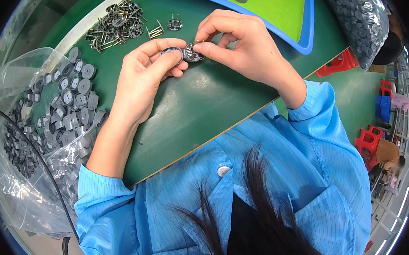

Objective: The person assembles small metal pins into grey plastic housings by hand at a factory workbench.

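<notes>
My left hand (144, 75) is closed on a small round grey housing (171, 50), the thumb lying across it. Right beside that, at its fingertips, is a second grey round piece with a dark circuit board (193, 53) in its face. The thumb and forefinger of my right hand (243, 37) pinch at the edge of this board; its other fingers are curled. The two round pieces touch or nearly touch above the green table (198, 104). Just beyond the hands lie a loose round board with pins (175, 23) and a few metal pins (155, 30).
A heap of pinned round boards (119, 24) lies at the far left. Clear plastic bags hold many grey round housings (76, 94) on the left, by a black cable (30, 139). A blue-rimmed tray (307, 21) with filled pieces stands far right, near another bag (355, 17).
</notes>
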Available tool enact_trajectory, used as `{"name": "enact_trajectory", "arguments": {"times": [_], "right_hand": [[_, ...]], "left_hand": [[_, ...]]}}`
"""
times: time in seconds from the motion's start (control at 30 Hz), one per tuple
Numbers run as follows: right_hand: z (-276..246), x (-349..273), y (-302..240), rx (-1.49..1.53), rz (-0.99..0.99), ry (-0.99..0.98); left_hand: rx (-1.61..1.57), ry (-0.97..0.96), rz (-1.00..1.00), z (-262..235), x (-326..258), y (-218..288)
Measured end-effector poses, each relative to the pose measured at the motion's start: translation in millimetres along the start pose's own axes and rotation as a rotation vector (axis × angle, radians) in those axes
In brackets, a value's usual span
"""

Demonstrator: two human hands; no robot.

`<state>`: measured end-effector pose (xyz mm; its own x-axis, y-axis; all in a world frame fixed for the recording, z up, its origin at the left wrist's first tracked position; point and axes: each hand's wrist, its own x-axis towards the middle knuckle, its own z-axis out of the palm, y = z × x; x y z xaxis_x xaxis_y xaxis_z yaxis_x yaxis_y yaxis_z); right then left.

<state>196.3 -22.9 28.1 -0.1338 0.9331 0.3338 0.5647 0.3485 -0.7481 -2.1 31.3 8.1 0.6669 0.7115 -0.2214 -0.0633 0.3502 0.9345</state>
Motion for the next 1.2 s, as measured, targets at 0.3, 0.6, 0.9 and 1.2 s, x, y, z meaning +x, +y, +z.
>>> {"name": "enact_trajectory", "arguments": {"times": [0.3,0.6,0.9,1.2], "right_hand": [[4.8,-4.1,-2.2,0.506,0.496,-0.077],[12.9,-25.6,0.5,-0.104,-0.091,0.128],[-72.5,-13.2,45.0,-0.091,0.323,0.34],[-111.0,16.1,104.5,-0.167,0.636,0.216]], "left_hand": [[-0.137,0.016,0.033,1.8,-1.0,-1.0],[-0.052,0.027,0.061,6.8,-2.0,-7.4],[0.047,0.058,0.112,14.8,-8.2,-6.5],[-0.007,0.099,0.174,7.4,-2.2,-4.9]]}}
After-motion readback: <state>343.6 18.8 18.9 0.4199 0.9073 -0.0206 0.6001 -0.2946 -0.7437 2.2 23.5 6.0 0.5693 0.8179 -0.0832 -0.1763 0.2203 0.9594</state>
